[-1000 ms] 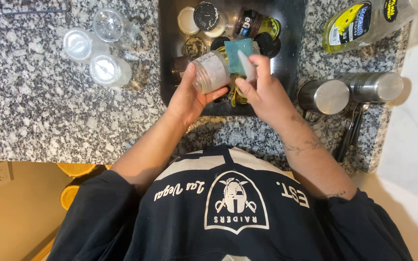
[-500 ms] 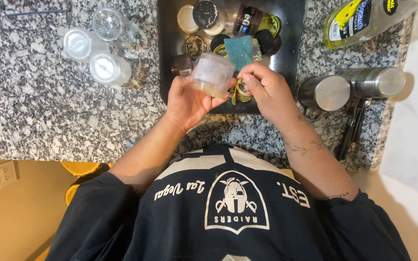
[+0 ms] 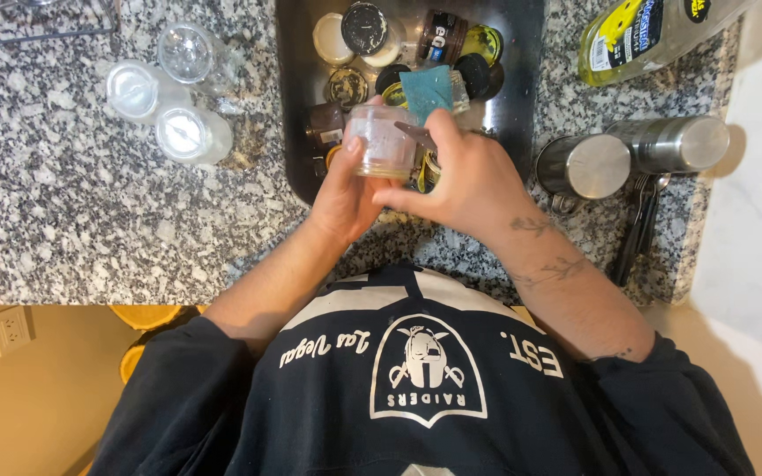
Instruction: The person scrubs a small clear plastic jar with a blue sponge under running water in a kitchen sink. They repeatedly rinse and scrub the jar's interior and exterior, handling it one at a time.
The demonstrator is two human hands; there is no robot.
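Over the near edge of a dark sink (image 3: 297, 132), my left hand (image 3: 346, 189) grips a clear glass jar (image 3: 384, 141) with cloudy residue on its wall. My right hand (image 3: 465, 181) is closed on a teal sponge (image 3: 427, 92) and presses it against the jar's right side. Below and behind the jar, the sink holds several dark jars and round lids (image 3: 365, 26).
Three clear jars (image 3: 169, 97) stand upside down on the speckled granite counter (image 3: 90, 203) to the left. A yellow dish soap bottle (image 3: 637, 35) lies at the upper right. Two steel cups (image 3: 628, 159) and dark utensils (image 3: 637, 229) sit right of the sink.
The jar has been turned from lying sideways to more upright in my left hand. The sponge has shifted from the jar's mouth to its right side.
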